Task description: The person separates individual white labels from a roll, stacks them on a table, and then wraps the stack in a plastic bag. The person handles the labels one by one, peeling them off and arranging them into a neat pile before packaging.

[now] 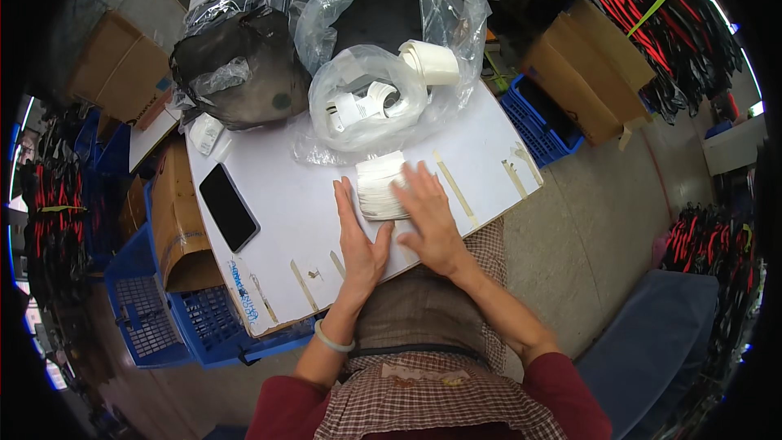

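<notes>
A stack of small white sheets or labels (381, 187) lies on the white table near its front edge; their exact kind I cannot make out. My left hand (362, 236) stands along the stack's left side, its fingers stretched out and the thumb apart. From the right, my right hand (432, 220) reaches over the stack's right edge with its fingers spread. Neither hand is closed around the stack. Just beyond it sits an open clear plastic bag (322, 126) with white rolls or labels inside. A white cup-shaped piece (432, 63) leans at that bag's far right.
A black phone (229, 207) lies on the table's left part. Behind are a dark plastic-wrapped bundle (244, 81) and a large clear bag (464, 0). Blue crates (147, 310) and a cardboard box (175, 212) flank the left; another box (582, 69) stands right.
</notes>
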### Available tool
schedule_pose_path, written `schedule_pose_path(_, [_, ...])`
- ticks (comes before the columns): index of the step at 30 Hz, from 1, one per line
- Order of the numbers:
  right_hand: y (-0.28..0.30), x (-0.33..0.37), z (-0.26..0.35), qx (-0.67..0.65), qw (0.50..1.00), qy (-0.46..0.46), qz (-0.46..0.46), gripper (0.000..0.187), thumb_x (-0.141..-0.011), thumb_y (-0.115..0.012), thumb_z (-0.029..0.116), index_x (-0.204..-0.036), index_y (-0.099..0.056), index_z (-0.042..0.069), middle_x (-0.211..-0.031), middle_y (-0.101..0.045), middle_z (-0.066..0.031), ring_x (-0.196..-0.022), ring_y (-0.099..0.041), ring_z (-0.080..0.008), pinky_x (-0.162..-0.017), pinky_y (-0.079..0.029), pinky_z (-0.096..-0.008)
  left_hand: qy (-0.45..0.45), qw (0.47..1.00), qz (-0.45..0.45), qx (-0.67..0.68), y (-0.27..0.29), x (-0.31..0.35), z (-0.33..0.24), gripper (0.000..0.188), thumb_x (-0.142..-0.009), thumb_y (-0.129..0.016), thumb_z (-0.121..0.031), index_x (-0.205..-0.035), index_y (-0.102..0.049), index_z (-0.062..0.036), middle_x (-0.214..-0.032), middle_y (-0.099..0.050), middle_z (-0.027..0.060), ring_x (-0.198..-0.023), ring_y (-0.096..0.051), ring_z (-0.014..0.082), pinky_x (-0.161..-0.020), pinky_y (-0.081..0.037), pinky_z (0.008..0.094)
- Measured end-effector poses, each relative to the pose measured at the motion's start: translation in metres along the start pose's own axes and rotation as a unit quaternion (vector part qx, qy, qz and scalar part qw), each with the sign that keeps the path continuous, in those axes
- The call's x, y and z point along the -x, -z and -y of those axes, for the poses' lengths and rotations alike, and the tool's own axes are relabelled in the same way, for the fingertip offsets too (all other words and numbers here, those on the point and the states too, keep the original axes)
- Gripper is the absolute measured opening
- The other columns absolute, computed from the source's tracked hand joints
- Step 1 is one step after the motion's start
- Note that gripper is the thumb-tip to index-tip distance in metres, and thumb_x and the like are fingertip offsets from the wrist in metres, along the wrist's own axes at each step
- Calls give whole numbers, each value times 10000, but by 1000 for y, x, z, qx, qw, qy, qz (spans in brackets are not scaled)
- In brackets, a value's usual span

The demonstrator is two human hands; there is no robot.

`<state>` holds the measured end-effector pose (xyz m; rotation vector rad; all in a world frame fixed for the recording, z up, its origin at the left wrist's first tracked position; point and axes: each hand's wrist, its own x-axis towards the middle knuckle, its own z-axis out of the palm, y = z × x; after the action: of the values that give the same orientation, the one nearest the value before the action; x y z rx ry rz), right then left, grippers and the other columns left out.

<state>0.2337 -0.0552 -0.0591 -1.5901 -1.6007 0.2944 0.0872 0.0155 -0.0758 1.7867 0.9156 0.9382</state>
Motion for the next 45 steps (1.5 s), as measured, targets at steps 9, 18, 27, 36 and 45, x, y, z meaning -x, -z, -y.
schedule_pose_path(9, [-32,15,12,-276,939,-131,-158,732,-1031,-485,392,-1506,-231,-104,-1536,-306,-319,-1452,-292,-411,-1186,-239,-456,14,999,23,-40,-6,-11,-10,1007,-790,-714,-3,-1550,-56,66,-1580,-223,304,-1477,-253,387,-1186,-256,407])
schedule_pose_path(18, [-31,13,13,-246,947,-121,-167,648,-972,-570,176,-1494,-282,-79,-1503,-378,-290,-1409,-378,-386,-1160,-305,-422,-11,999,9,-53,-12,-10,-13,944,-804,-682,19,-1544,-98,74,-1570,-262,290,-1464,-286,377,-1188,-253,407])
schedule_pose_path(27, [18,-53,-38,-98,983,-119,-99,221,-941,-579,128,-1089,-707,25,-1073,-700,-135,-1075,-587,-272,-953,-431,-396,-23,998,28,-58,3,-22,-11,988,-782,-739,-35,-1534,-109,90,-1568,-245,295,-1468,-267,383,-1195,-242,416])
schedule_pose_path(36, [-4,-90,-45,47,991,-128,10,287,-940,-608,320,-894,-695,51,-912,-668,-94,-940,-565,-288,-853,-382,-416,-50,995,41,-82,6,-27,3,1029,-746,-765,-67,-1530,-119,94,-1543,-271,306,-1446,-293,404,-1185,-258,431])
schedule_pose_path(45, [7,-69,-49,-78,995,-20,61,264,-938,-620,292,-884,-698,45,-875,-639,-93,-889,-579,-288,-828,-436,-402,-62,983,133,-108,18,-33,9,1189,-613,-854,-88,-1553,-134,27,-1507,-309,281,-1387,-368,398,-1136,-339,425])
